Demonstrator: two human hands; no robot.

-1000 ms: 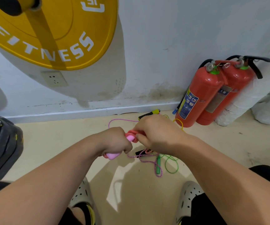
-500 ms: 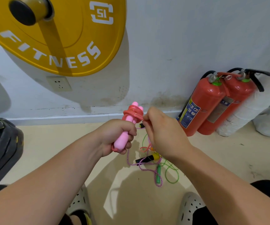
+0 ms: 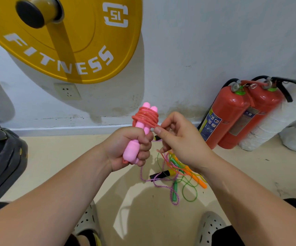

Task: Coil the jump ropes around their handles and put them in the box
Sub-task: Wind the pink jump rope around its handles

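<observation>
Our left hand [image 3: 118, 144] grips the two pink handles [image 3: 132, 151] standing up, with the red rope [image 3: 144, 116] wound round their tops. Our right hand [image 3: 182, 146] is just to the right, fingers [image 3: 158, 130] pinching the loose end, which runs sideways across the handles. We see no box
</observation>
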